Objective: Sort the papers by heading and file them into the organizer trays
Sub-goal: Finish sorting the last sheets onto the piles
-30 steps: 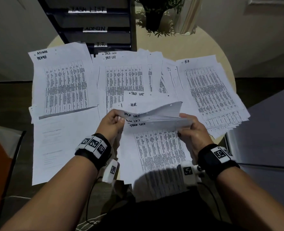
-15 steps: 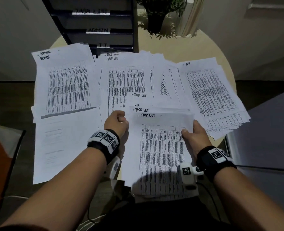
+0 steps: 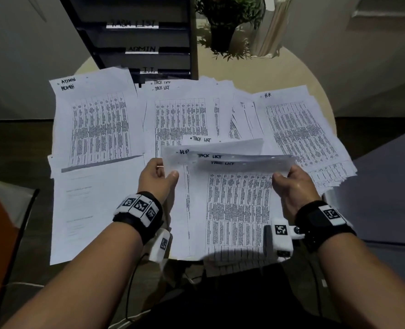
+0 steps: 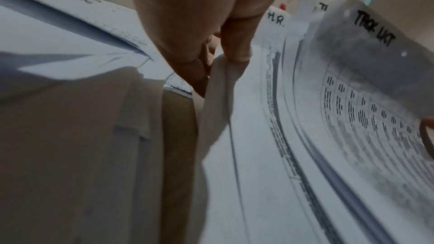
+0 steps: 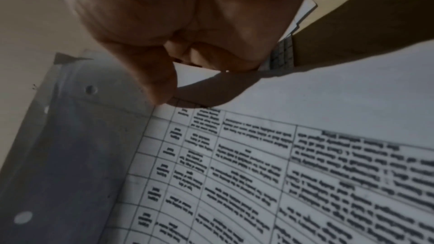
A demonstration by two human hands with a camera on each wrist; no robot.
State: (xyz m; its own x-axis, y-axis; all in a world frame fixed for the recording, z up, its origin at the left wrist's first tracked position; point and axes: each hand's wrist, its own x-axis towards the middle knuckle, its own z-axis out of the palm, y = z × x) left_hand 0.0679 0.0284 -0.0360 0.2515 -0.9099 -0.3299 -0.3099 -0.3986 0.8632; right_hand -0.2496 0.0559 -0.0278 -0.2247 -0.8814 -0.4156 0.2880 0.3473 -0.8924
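Roughly midway: left hand (image 3: 157, 178) and right hand (image 3: 291, 184) pinch an unsorted stack (image 3: 230, 210); heading piles (image 3: 97, 119) beyond, organizer trays (image 3: 147, 34) apparently unfilled.

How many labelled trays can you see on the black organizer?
3. On the organizer, the top label reads TASK LIST, the middle label ADMIN, the bottom label I.T. An H.R. tray may be hidden behind the papers.

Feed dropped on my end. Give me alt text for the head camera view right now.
Both hands hold a fanned bundle of papers over a round table: the left hand pinches its left edge, the right hand its right edge, with TASK LIST headings on top. Sorted piles headed ADMIN, TASK LIST and H.R lie beyond, before a labelled black organizer.
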